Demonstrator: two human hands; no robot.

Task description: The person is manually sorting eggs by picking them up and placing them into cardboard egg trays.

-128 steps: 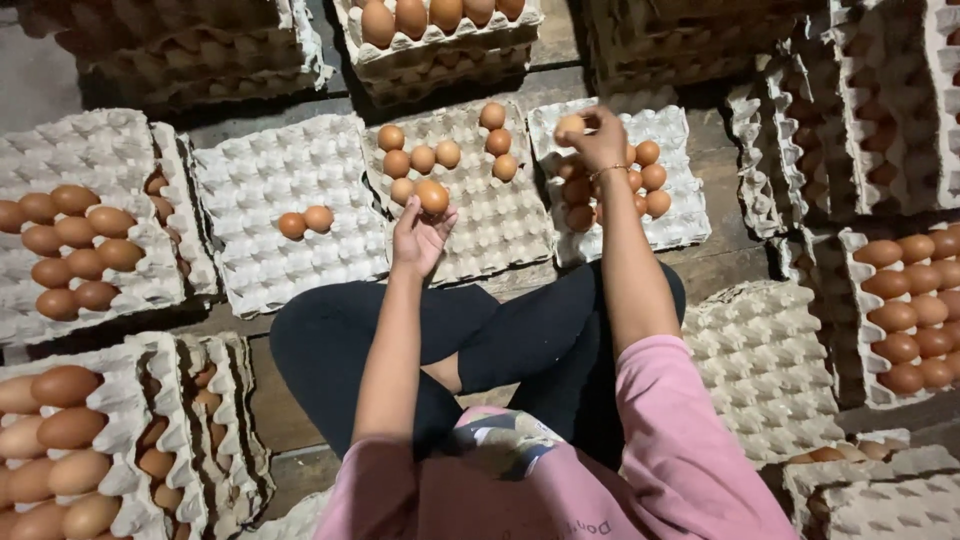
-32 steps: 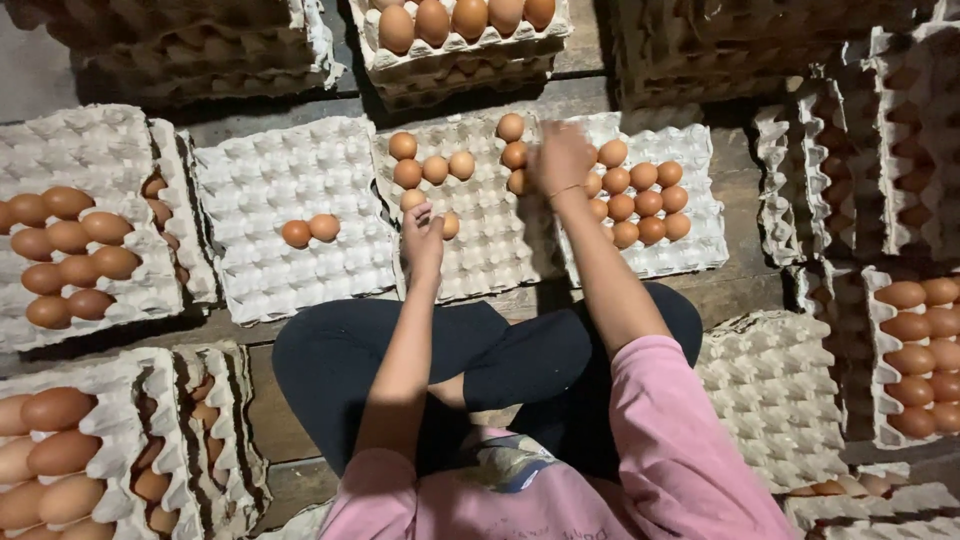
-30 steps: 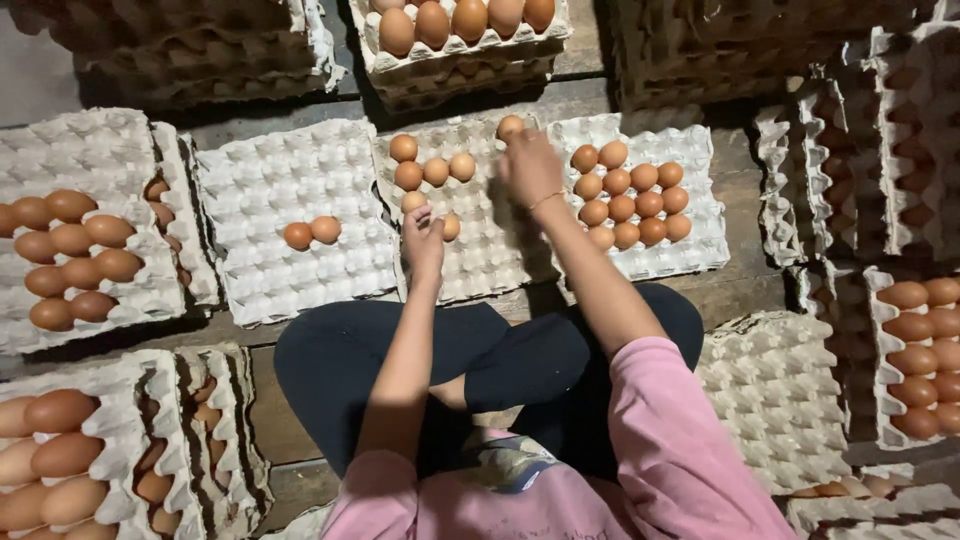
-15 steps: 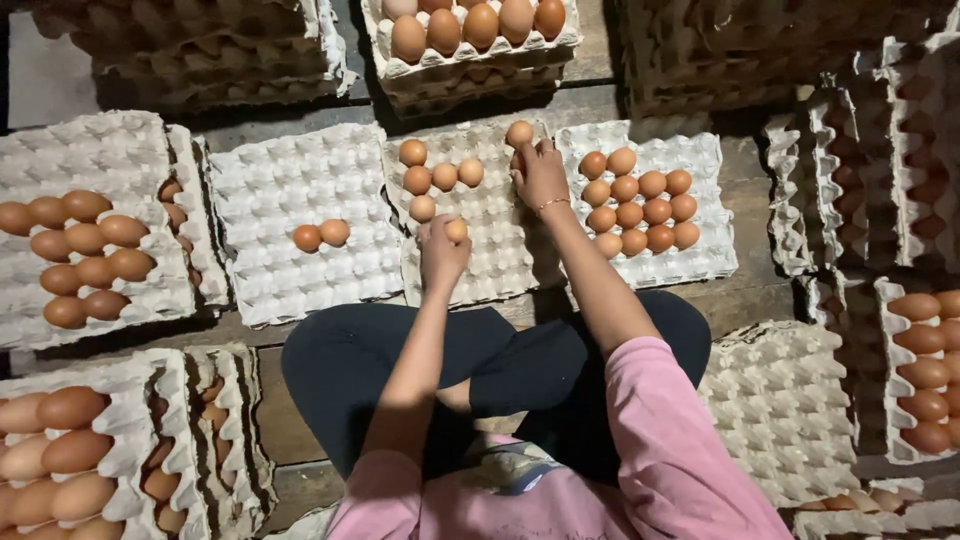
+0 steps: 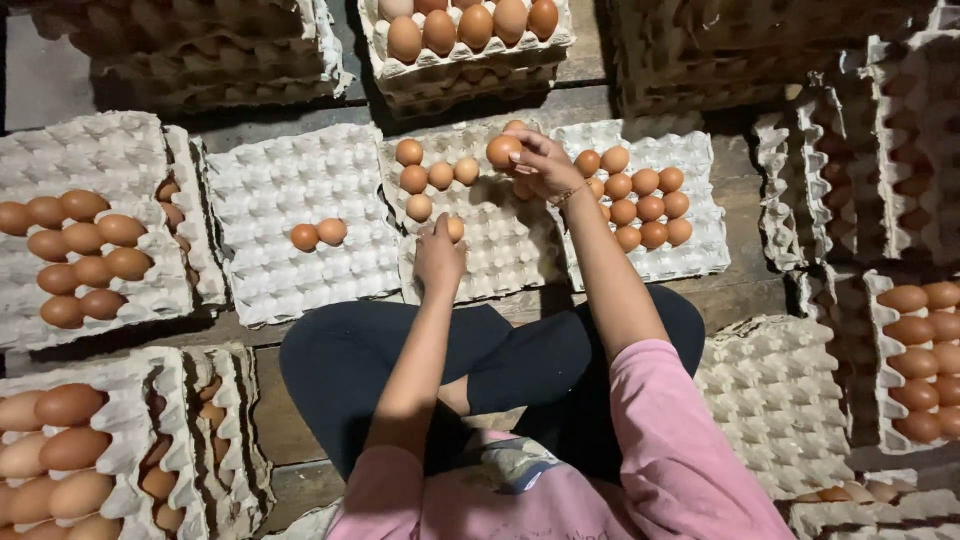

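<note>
— Holding what, each grip?
— Right hand [image 5: 535, 160] pinches an egg [image 5: 502, 151] above the middle tray [image 5: 500, 255]; left hand [image 5: 440, 255] closes round another egg [image 5: 455, 229] low on that tray.

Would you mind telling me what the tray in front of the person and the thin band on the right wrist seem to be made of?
The tray looks like moulded paper pulp: matt grey-white, rough, with rows of pressed cups and soft, frayed edges. The band on the right hand looks like thin metal, judging by its yellowish glint, though it is too small to be sure.
</note>
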